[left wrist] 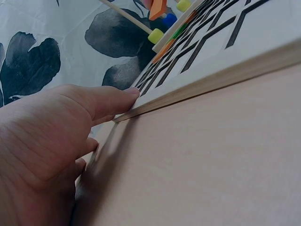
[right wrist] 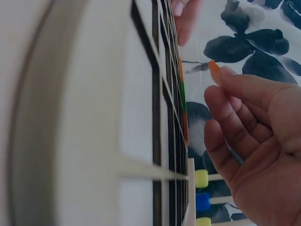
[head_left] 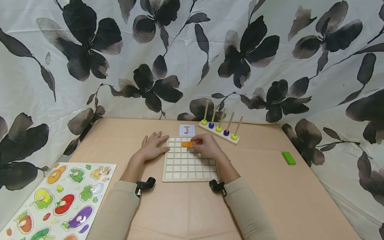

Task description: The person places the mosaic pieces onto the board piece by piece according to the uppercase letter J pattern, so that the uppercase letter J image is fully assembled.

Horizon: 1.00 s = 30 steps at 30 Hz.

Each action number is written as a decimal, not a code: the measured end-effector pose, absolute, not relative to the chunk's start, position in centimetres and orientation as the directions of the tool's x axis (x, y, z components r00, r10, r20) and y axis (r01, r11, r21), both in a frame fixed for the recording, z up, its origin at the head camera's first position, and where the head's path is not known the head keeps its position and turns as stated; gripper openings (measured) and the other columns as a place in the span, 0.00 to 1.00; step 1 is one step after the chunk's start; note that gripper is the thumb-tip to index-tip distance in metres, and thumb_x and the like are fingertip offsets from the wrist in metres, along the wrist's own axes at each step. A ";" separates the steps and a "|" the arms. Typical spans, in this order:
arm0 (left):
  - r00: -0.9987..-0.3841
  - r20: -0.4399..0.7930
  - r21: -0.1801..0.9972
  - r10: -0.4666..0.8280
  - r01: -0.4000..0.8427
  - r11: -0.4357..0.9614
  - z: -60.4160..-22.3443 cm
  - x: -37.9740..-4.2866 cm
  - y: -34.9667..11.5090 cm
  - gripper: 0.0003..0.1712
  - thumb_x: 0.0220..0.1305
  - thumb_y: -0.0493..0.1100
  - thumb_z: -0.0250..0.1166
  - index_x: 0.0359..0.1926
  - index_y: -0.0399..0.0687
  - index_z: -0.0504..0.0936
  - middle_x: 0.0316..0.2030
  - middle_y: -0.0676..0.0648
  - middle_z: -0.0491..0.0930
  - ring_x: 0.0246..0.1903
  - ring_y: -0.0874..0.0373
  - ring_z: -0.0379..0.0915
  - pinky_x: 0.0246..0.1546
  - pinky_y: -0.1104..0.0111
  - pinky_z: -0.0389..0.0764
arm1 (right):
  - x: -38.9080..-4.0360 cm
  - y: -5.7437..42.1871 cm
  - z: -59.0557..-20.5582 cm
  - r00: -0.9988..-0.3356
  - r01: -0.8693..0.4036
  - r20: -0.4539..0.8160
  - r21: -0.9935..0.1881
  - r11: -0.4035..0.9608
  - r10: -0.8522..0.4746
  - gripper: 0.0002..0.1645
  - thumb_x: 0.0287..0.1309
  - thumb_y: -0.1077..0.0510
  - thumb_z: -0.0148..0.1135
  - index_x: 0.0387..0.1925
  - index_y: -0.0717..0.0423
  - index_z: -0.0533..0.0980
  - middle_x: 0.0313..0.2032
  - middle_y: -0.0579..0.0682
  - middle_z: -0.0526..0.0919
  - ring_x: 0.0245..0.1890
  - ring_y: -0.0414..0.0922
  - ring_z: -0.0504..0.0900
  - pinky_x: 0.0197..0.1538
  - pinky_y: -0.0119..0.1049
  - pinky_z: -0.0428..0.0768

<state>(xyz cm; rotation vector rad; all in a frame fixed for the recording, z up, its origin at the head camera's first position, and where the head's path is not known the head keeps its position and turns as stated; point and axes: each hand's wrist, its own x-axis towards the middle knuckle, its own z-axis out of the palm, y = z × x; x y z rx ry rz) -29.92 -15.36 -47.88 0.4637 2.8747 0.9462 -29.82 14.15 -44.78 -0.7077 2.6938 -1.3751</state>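
Note:
A pale board with a grid of square cells lies flat on the table. My right hand is over its far right part and pinches a small orange block between thumb and forefinger, held off the surface. My left hand rests at the board's left edge, fingers spread, its thumb touching the rim. Low orange and green pieces show on the board in both wrist views; the head view does not show them clearly behind the held block.
A small card with a coloured pattern lies beyond the board. Behind it on the right stands a peg rack with yellow and blue beads. A green block lies far right. A vegetable picture board covers the near left.

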 end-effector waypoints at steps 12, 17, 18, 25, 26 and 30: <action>-0.952 0.022 0.591 0.305 0.259 0.764 -47.8 -30.0 -15.4 0.40 0.70 0.59 0.63 0.77 0.49 0.68 0.82 0.33 0.49 0.82 0.31 0.34 0.77 0.35 0.27 | -30.2 13.4 -46.4 -0.908 -0.274 0.072 -0.847 0.455 -0.413 0.14 0.61 0.61 0.74 0.49 0.60 0.86 0.31 0.49 0.83 0.26 0.41 0.75 0.27 0.28 0.73; -0.952 0.016 0.595 0.304 0.254 0.762 -47.8 -29.9 -15.4 0.40 0.70 0.59 0.63 0.77 0.49 0.68 0.82 0.33 0.48 0.82 0.31 0.34 0.77 0.36 0.26 | -30.1 13.4 -46.5 -0.915 -0.269 0.069 -0.840 0.472 -0.398 0.13 0.61 0.62 0.74 0.46 0.59 0.86 0.31 0.50 0.82 0.27 0.42 0.75 0.27 0.28 0.71; -0.953 0.014 0.596 0.304 0.252 0.763 -47.8 -29.9 -15.4 0.40 0.70 0.59 0.63 0.77 0.49 0.68 0.82 0.33 0.48 0.82 0.31 0.34 0.77 0.36 0.26 | -30.1 13.4 -46.5 -0.915 -0.268 0.068 -0.838 0.475 -0.398 0.12 0.60 0.62 0.74 0.46 0.59 0.86 0.31 0.50 0.82 0.26 0.41 0.75 0.27 0.28 0.71; -0.952 0.006 0.595 0.305 0.248 0.764 -47.8 -30.0 -15.4 0.40 0.70 0.59 0.63 0.78 0.50 0.67 0.82 0.33 0.48 0.82 0.32 0.33 0.77 0.36 0.26 | -30.0 13.5 -46.2 -0.916 -0.274 0.063 -0.818 0.506 -0.395 0.12 0.60 0.63 0.74 0.45 0.61 0.85 0.31 0.50 0.82 0.27 0.42 0.75 0.27 0.28 0.72; -0.952 0.006 0.595 0.305 0.249 0.764 -47.9 -30.0 -15.4 0.40 0.70 0.59 0.63 0.78 0.50 0.67 0.82 0.34 0.48 0.82 0.32 0.33 0.77 0.36 0.26 | -30.0 13.5 -46.2 -0.917 -0.273 0.060 -0.816 0.510 -0.395 0.12 0.60 0.64 0.74 0.45 0.61 0.85 0.31 0.51 0.83 0.28 0.42 0.75 0.28 0.28 0.73; -0.952 0.012 0.598 0.306 0.252 0.761 -47.9 -30.0 -15.5 0.40 0.70 0.59 0.63 0.78 0.50 0.68 0.82 0.33 0.48 0.82 0.32 0.33 0.77 0.36 0.26 | -29.9 13.5 -45.9 -0.918 -0.271 0.051 -0.805 0.528 -0.393 0.12 0.59 0.64 0.74 0.45 0.62 0.86 0.32 0.51 0.83 0.29 0.42 0.76 0.30 0.29 0.74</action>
